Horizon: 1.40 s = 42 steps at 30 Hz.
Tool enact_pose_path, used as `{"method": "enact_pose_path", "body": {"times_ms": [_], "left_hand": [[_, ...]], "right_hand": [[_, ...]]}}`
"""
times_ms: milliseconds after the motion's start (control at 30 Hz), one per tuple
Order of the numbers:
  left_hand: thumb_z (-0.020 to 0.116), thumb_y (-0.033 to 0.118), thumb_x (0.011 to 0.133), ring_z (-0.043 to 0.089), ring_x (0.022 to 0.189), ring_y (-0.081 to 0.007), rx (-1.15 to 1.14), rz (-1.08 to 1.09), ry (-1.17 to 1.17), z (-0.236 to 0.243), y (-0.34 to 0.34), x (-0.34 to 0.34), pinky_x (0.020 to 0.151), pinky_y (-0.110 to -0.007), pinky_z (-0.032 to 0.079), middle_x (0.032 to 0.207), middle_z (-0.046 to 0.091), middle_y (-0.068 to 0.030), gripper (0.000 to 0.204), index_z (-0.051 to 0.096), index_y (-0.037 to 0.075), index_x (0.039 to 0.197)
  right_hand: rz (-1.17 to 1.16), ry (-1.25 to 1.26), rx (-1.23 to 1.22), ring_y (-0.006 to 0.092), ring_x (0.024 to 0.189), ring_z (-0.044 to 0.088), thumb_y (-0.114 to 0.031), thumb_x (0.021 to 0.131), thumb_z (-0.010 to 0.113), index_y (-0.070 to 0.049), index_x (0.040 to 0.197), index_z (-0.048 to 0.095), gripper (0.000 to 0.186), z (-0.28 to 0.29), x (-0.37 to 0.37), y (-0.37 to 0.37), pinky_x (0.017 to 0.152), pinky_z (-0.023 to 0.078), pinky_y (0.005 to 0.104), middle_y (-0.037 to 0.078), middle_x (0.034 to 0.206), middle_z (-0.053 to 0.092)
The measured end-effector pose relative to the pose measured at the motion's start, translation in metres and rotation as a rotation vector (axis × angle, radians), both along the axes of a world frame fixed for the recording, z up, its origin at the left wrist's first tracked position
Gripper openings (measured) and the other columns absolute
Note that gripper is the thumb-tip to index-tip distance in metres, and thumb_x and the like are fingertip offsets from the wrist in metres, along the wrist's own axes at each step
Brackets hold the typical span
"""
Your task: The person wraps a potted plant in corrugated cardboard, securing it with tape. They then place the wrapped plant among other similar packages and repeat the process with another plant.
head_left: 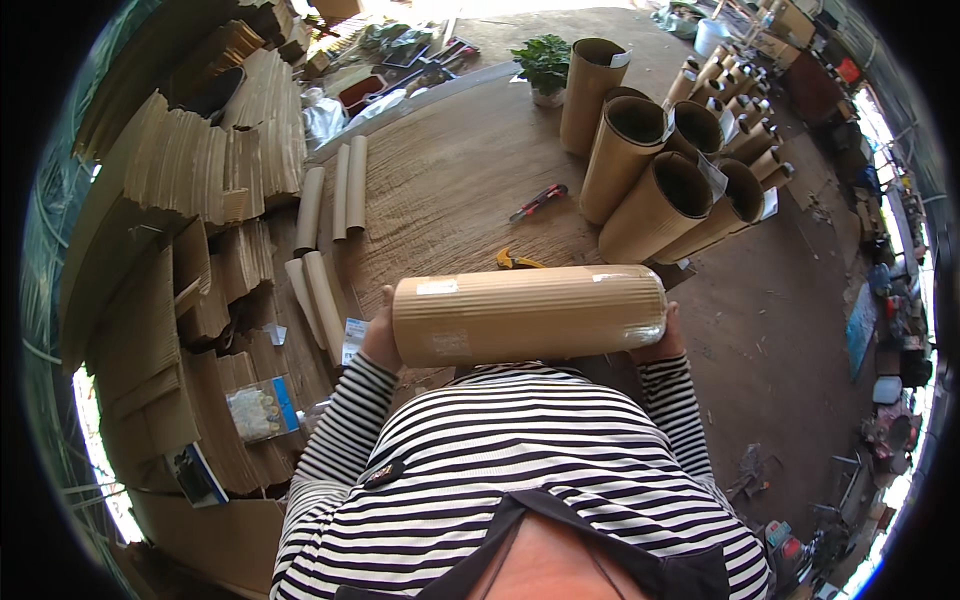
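Held level in front of my chest is a wide cardboard tube (530,325) with ribbed sides and patches of clear tape. My left hand (381,338) grips its left end and my right hand (664,340) its right end. The fingers of both hands are partly hidden behind the tube. Just beyond it lies a yellow tool (517,260), partly covered, whose kind I cannot make out. A red and black utility knife (538,203) rests farther off on the brown surface.
Several wide cardboard tubes (625,150) stand upright at the far right, with narrower tubes (735,85) behind them. A potted plant (543,65) is beside them. Thin rolled cardboard pieces (356,190) and stacked cardboard sheets (185,150) lie left. Clutter lines the right edge.
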<state>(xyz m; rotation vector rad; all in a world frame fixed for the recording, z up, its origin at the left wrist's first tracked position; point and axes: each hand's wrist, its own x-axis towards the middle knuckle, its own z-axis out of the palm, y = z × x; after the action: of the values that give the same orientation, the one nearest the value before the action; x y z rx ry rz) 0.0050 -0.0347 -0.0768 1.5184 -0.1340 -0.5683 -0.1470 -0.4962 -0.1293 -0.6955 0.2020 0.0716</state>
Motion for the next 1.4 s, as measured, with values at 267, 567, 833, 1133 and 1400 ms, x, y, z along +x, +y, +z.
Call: {"method": "enact_pose_path", "body": {"times_ms": [267, 567, 833, 1133, 1400], "left_hand": [[0.035, 0.059, 0.105, 0.058, 0.125, -0.0282, -0.880, -0.091, 1.039, -0.088, -0.089, -0.009, 0.111, -0.045, 0.045, 0.137, 0.062, -0.0129, 0.066, 0.049, 0.009, 0.145], [0.043, 0.037, 0.107, 0.060, 0.125, -0.0266, -0.915, -0.650, 1.177, -0.032, -0.137, -0.009, 0.106, -0.046, 0.049, 0.139, 0.062, -0.0114, 0.048, 0.049, 0.009, 0.145], [0.044, 0.035, 0.107, 0.058, 0.128, -0.0270, -1.010, -0.705, 1.171, -0.037, -0.136, -0.016, 0.107, -0.046, 0.048, 0.142, 0.059, -0.0119, 0.048, 0.048, 0.008, 0.147], [0.045, 0.032, 0.107, 0.055, 0.132, -0.0274, -0.809, -0.758, 0.380, -0.080, -0.120, -0.001, 0.108, -0.046, 0.048, 0.145, 0.057, -0.0124, 0.048, 0.046, 0.008, 0.148], [0.054, 0.029, 0.104, 0.059, 0.128, -0.0273, -0.989, -0.637, 0.661, -0.087, -0.093, -0.003, 0.107, -0.044, 0.049, 0.146, 0.056, -0.0152, 0.049, 0.048, 0.007, 0.147]], "right_hand": [[-0.169, -0.076, -1.329, 0.0282, 0.142, 0.041, -0.064, 0.099, 0.048, 0.003, 0.158, 0.024, 0.093, 0.227, -0.041, 0.096, 0.118, 0.032, 0.0426, 0.019, 0.155, 0.041], [-0.376, -0.054, -2.066, 0.0334, 0.142, 0.042, -0.080, 0.081, 0.063, 0.005, 0.155, 0.029, 0.117, 0.309, -0.098, 0.178, 0.117, 0.035, 0.0443, 0.023, 0.156, 0.035], [-0.473, 0.096, -1.965, 0.0327, 0.140, 0.043, -0.081, 0.076, 0.066, 0.005, 0.154, 0.032, 0.121, 0.341, -0.100, 0.217, 0.116, 0.035, 0.0450, 0.021, 0.152, 0.041], [-0.373, -0.223, -2.037, 0.0355, 0.133, 0.049, -0.076, 0.071, 0.076, 0.006, 0.151, 0.038, 0.120, 0.328, -0.045, 0.241, 0.113, 0.038, 0.0459, 0.026, 0.146, 0.044], [-0.314, -0.185, -1.863, 0.0336, 0.136, 0.047, -0.072, 0.075, 0.077, 0.008, 0.152, 0.036, 0.118, 0.321, -0.036, 0.231, 0.114, 0.037, 0.0437, 0.024, 0.148, 0.045]]}}
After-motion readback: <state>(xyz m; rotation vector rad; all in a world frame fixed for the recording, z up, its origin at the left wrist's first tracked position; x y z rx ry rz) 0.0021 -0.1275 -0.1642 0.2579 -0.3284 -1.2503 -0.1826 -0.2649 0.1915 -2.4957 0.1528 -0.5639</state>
